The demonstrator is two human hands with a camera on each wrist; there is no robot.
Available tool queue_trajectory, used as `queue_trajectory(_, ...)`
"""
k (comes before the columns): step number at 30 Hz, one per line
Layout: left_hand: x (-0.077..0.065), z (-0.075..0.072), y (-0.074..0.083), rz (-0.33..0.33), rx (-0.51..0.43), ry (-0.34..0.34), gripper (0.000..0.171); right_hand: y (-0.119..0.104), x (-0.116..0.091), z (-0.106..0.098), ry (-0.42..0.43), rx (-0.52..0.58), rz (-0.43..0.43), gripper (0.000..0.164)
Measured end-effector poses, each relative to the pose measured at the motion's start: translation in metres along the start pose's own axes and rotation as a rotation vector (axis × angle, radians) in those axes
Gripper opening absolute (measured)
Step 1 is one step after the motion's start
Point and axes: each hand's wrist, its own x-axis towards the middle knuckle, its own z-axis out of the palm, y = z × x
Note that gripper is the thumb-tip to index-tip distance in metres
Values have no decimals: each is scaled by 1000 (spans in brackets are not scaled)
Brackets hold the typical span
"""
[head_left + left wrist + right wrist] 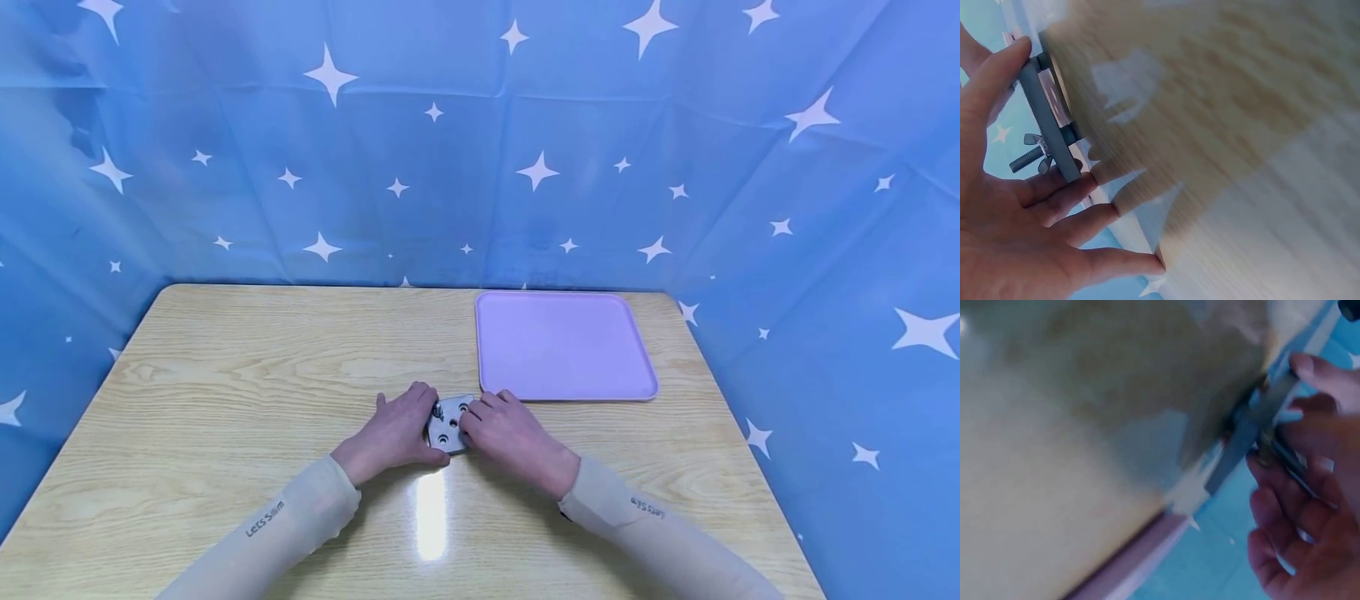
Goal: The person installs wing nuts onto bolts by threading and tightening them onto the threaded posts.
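Observation:
A grey metal plate point(453, 423) with several holes is held just above the wooden table, dark bolt heads or feet showing on its underside in the left wrist view. My left hand point(397, 429) grips it by opposite edges, thumb at one end and fingers at the other. Near those fingers a wing nut point(1045, 165) sits on a threaded bolt point(1025, 160) standing out of the plate. On the plate's right side, my right hand point(513, 437) has curled fingers around a slim dark piece point(1291, 461); blur and the fingers hide its exact kind.
A purple tray point(562, 346) lies at the back right of the wooden table point(225, 400), its near edge close to my right hand. Blue curtains point(450, 167) with white stars stand behind the table and along both sides.

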Motion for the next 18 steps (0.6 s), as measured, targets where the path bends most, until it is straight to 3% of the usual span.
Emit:
queue_trajectory(9,0,1,1,-1,-6,24,70,-12,2,4,90,6,140,18)
queue_trajectory(18,-2,3,2,11,33,43,72,-20,4,3,49,20,204,24)
